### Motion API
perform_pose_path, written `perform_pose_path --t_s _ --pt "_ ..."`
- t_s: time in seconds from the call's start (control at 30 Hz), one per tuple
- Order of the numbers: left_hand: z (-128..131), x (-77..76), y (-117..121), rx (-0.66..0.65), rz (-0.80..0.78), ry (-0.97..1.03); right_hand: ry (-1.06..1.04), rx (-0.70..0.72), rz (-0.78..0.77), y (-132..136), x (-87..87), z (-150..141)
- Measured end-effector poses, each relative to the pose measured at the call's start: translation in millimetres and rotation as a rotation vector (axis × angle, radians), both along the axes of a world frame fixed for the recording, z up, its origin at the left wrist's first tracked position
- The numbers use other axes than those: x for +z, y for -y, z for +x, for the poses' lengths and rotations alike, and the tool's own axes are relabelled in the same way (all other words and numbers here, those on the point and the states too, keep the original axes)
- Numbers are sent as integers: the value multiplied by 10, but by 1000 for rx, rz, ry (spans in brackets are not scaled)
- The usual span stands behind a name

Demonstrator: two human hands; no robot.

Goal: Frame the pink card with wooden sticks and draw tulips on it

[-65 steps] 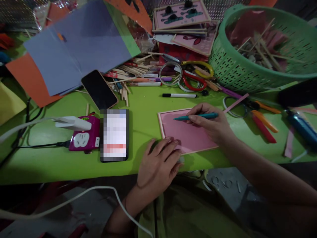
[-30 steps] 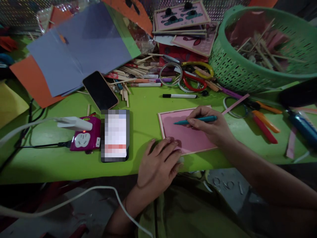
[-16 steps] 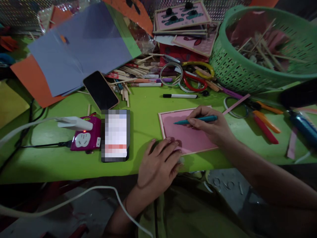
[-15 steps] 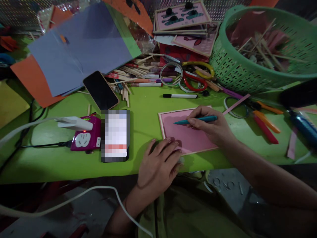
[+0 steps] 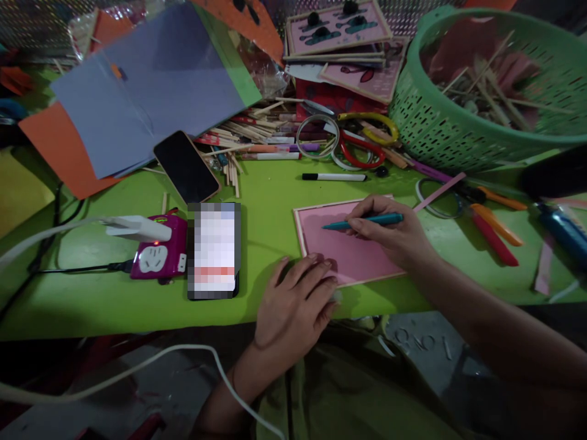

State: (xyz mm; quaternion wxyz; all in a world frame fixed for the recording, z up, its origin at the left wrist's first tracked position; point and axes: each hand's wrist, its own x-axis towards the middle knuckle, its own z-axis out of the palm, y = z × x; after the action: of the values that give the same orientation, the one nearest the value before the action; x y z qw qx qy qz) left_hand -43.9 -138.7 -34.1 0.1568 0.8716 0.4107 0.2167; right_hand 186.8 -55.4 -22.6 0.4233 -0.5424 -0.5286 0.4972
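A pink card (image 5: 353,260) with a thin wooden stick frame lies on the green table near its front edge. My right hand (image 5: 385,229) is closed around a teal marker (image 5: 337,225), whose tip points left and is at or just above the card's upper left part. I cannot tell whether the tip touches. My left hand (image 5: 296,299) lies flat, fingers spread, with its fingertips on the card's lower left corner. No marks show on the visible part of the card.
Left of the card lie a lit phone (image 5: 214,250), a dark phone (image 5: 187,166) and a magenta power socket (image 5: 158,253). Behind are a black-capped marker (image 5: 334,177), red-handled scissors (image 5: 362,156) and a green basket (image 5: 413,116) of sticks. Orange-and-red-handled scissors (image 5: 493,229) lie right.
Almost nothing differs. My hands and the teal marker hold the same position over the card; the view has shifted very slightly.
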Motion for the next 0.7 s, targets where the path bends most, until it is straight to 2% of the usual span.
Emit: perform_pose_path --t_s 0.7 --pt "2 -10 -3 -3 20 21 37 20 26 -9 26 -8"
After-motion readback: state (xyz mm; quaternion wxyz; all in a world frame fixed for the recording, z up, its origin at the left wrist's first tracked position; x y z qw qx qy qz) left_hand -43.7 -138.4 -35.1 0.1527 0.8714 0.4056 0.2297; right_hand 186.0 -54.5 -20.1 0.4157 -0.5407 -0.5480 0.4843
